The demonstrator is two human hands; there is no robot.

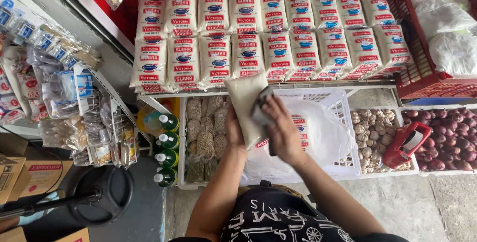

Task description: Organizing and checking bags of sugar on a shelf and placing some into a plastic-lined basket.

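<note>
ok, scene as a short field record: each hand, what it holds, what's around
left hand: holds a white packet upright, gripping its lower edge
right hand: presses a dark cloth against the packet's side
below hands: white plastic crate with a clear bag inside
shelf above: two rows of white sugar packets
right of crate: garlic bulbs, red tape dispenser, red onions
left of crate: green bottles

cardboard boxes (pixel 20 175) cut off left – dark object (pixel 262 104) blurred
</note>
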